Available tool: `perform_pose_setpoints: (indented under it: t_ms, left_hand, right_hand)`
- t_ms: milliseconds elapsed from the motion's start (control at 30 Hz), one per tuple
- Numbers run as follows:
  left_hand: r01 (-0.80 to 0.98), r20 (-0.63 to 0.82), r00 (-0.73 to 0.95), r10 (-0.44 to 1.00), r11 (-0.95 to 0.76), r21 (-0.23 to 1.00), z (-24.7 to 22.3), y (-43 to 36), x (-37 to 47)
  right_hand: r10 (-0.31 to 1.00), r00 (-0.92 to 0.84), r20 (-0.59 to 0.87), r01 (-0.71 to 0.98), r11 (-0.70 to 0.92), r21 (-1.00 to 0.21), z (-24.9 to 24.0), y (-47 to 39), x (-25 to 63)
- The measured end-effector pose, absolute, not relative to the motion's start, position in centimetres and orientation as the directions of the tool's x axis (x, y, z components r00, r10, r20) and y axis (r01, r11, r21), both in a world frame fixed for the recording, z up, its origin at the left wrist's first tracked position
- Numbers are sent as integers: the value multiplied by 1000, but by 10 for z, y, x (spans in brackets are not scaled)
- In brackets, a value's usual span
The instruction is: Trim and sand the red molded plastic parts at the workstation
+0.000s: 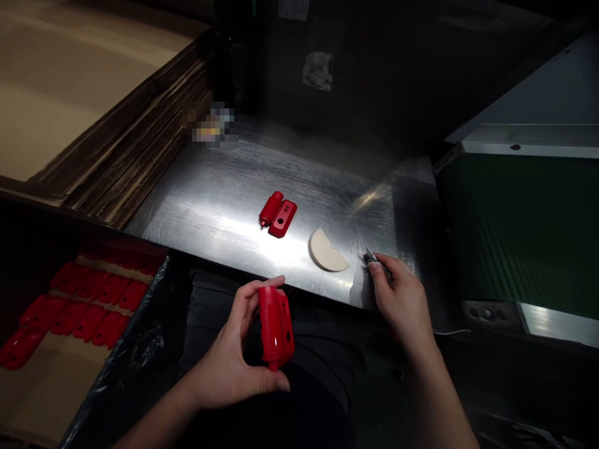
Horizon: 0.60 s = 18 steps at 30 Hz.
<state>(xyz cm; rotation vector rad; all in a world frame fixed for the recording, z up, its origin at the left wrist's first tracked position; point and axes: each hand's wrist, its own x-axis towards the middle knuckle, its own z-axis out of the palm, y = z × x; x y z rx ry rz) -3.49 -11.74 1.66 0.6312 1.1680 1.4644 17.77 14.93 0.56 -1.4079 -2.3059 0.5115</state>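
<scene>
Red glossy plastic housing [276,325] gripped upright, left hand [229,355] | right hand [402,299] pinching small tool [373,257]

We're on a factory line here: brushed steel bench [224,206], flat cardboard sheets [131,156] stacked left, green conveyor belt [519,231] right, and a box of identical red plastic housings [79,305] layered below.

Bare metal table [224,206] lies open around the red part [278,214] and beige disc [326,251]; cardboard stack [135,162] walls the left.
</scene>
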Motion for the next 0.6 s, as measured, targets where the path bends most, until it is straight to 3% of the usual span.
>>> perform_pose_setpoints:
  t_ms: [267, 600]
  left_hand:
    - [-283, -135, -284, 949, 51, 958, 12, -118, -28]
    - [-297, -91, -247, 965, 14, 955, 13, -118, -26]
  right_hand:
    - [892, -374, 254, 807, 448, -384, -9, 136, 167]
    - [862, -377, 338, 838, 473, -273, -13, 130, 163]
